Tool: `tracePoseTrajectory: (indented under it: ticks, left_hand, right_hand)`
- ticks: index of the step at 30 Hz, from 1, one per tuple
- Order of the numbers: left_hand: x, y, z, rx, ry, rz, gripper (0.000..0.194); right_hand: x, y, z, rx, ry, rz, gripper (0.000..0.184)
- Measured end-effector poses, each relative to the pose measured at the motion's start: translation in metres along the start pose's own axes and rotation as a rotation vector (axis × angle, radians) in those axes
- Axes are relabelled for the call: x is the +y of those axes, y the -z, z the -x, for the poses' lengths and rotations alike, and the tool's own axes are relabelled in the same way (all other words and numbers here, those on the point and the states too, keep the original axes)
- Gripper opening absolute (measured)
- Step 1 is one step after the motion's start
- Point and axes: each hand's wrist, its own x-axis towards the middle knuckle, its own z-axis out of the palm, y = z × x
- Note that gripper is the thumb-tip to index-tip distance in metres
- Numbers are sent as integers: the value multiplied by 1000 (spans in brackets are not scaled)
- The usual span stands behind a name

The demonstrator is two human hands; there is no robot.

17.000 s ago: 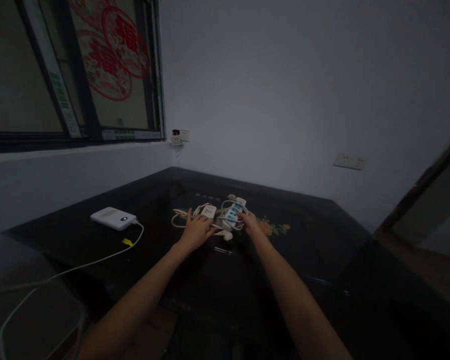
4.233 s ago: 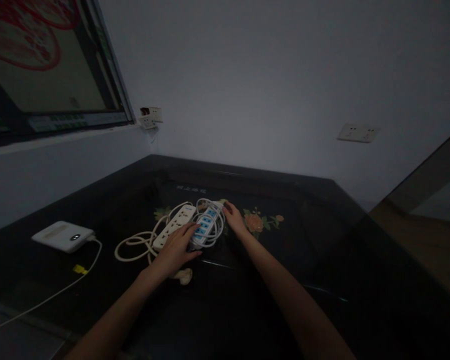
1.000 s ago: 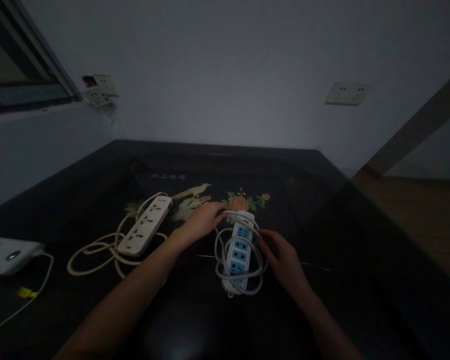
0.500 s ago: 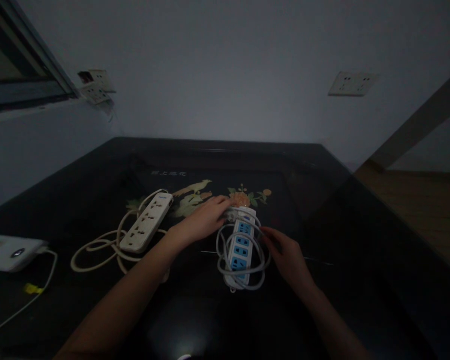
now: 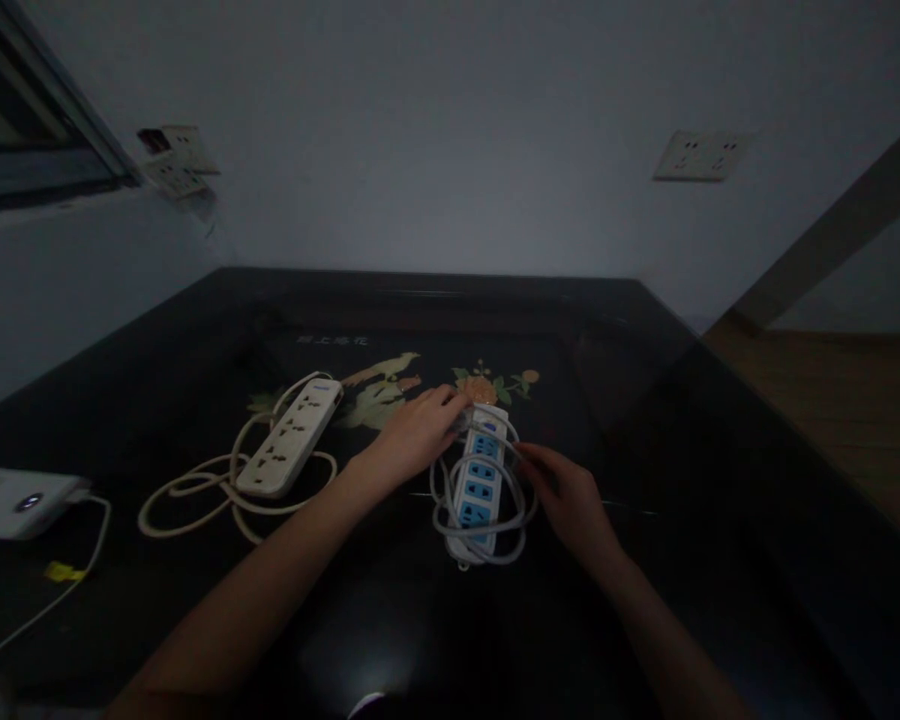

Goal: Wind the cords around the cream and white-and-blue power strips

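A white power strip with blue sockets (image 5: pixel 479 492) lies on the dark tabletop, its grey cable (image 5: pixel 523 520) looped loosely around it. At the far end of this strip, my left hand (image 5: pixel 424 428) has its fingers closed on the cable, near what looks like the plug; the fingertips are partly hidden. From the right side, my right hand (image 5: pixel 568 492) pinches a loop of the same cable between thumb and fingers. Left of my left hand rests a second, cream power strip (image 5: pixel 290 437), with its own cable (image 5: pixel 172 528) coiled loosely under and beside it.
At the left edge lies a white device with a small round display (image 5: pixel 26 502), its thin cord (image 5: pixel 94 555) bearing a yellow tag (image 5: pixel 64 571). The dark table (image 5: pixel 330 300) has a bird-and-flower picture and meets a wall with sockets (image 5: pixel 701 156). The room is dim.
The whole view has shifted slightly, so everything sits a little higher and further left. Both hands keep their places at the blue-socket strip and its cable.
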Motion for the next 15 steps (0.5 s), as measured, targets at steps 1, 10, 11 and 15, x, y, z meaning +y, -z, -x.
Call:
tracePoseTrajectory:
  ticks: [1,10,11,15]
  left_hand:
    - [0,-1,0,-2,2,1,31]
    - [1,-2,0,-40,-44,-84,25]
    - [2,0,1,-59,-36,-82,25]
    - [6,17,6,-93,9,-6,28]
  right_hand:
    - [0,0,0,4,2,-2,28]
    - [-3,3,0,-27,-9,-46,28]
    - [-5,4,-1,-30,-12,-46,28]
    - [-12,12,-2,-17,-45,-51,28]
